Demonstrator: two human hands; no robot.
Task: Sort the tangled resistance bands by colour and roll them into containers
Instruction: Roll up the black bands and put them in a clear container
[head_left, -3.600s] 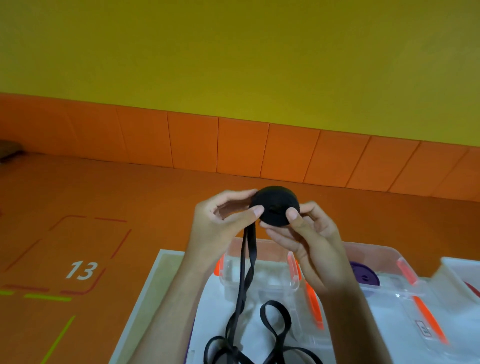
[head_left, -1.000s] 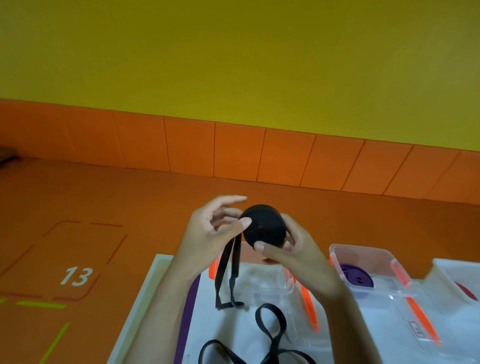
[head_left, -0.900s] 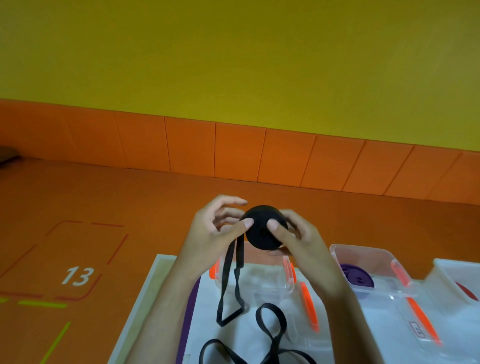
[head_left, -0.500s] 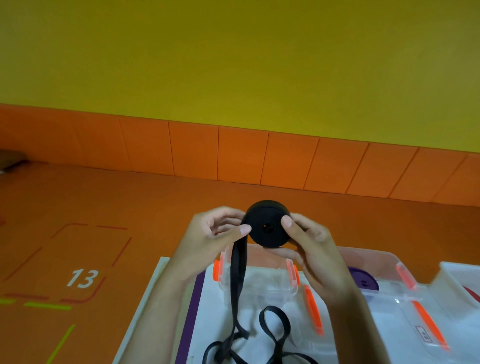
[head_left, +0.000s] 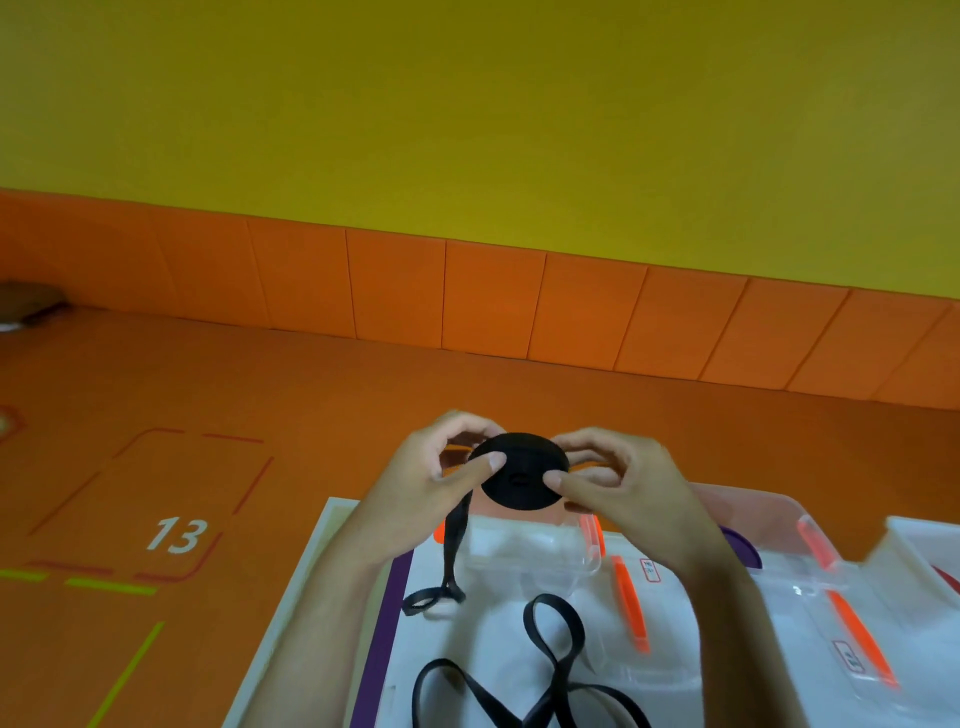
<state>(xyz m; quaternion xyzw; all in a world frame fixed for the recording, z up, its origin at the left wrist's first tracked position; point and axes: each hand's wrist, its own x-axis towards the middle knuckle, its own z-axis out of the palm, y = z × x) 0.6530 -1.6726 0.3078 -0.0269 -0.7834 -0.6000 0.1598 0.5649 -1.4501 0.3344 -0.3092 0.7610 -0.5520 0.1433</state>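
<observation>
— Nearest you first. What lies on the table?

— A loose black band (head_left: 545, 675), lying in open loops on the white table (head_left: 311, 566) between your forearms. A purple strip (head_left: 384, 618) runs beside it on the left.

— And the tail?

— The tail (head_left: 454, 545) drops from your left hand (head_left: 421, 488). Its looped end touches the table just left of the clear container (head_left: 535, 561) with orange clips.

— Your hands?

— Both are raised above that container, with the black roll (head_left: 522, 478) gripped between them. The left thumb presses the roll's near face at its left edge, and the fingers curl over the far side. Your right hand (head_left: 628, 488) mirrors this, with its thumb on the near face at the right and its fingers curled behind the rim. The roll's flat face is turned toward you.

— Other containers?

— To your right, a second container (head_left: 774, 519) holds a purple roll (head_left: 745, 548), half hidden by your right wrist. A third container (head_left: 914, 551) sits at the frame's edge. Something red shows inside it, but it is too cut off to tell what it is.

— Beyond the table?

— The orange floor (head_left: 363, 395) has a white "13" (head_left: 176, 535) in a dashed box on the left. Behind it are orange wall panels and then the yellow wall (head_left: 467, 114).
</observation>
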